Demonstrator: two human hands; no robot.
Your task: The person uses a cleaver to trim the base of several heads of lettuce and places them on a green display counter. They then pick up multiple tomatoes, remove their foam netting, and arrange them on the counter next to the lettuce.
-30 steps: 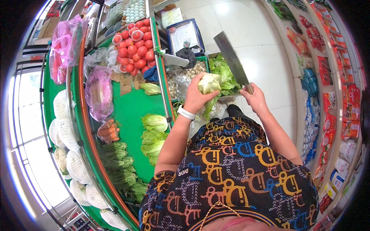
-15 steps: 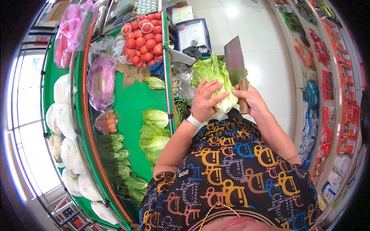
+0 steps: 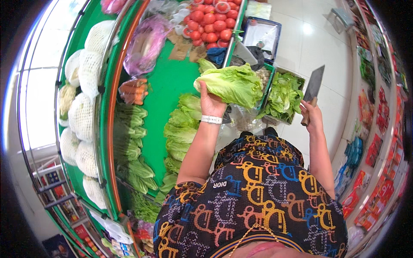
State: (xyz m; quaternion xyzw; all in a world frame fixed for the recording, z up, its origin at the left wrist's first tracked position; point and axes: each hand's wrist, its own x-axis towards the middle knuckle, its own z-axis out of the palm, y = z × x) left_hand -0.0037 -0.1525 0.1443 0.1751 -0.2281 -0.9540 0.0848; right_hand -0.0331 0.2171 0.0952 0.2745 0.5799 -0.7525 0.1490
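Note:
My left hand (image 3: 211,104), with a white-banded watch at the wrist, grips a pale green lettuce head (image 3: 234,86) by its base end. The lettuce lies sideways in the air by the stand's edge, leaves pointing right. Out to the right, my right hand (image 3: 313,115) is closed round the wooden handle of a cleaver (image 3: 314,84), its broad blade tilted upward and apart from the lettuce. Between the two hands, lower down, a crate (image 3: 300,77) holds loose green leaves (image 3: 282,95). More lettuces (image 3: 183,133) lie in a row on the green stand left of my forearm.
On the green stand (image 3: 159,88) are tomatoes (image 3: 209,19), bagged carrots (image 3: 134,90), leafy greens (image 3: 135,150) and a pink bag (image 3: 146,45). Net-wrapped white produce (image 3: 81,116) lines its far left. A blue-rimmed tray (image 3: 278,41) and a stool (image 3: 342,19) stand on the floor. Packaged goods (image 3: 374,150) fill the right-hand shelves.
The lettuce has swung left in my left hand, toward the stand, and now lies sideways. My right hand has moved away to the right with the cleaver, uncovering the crate of leaves.

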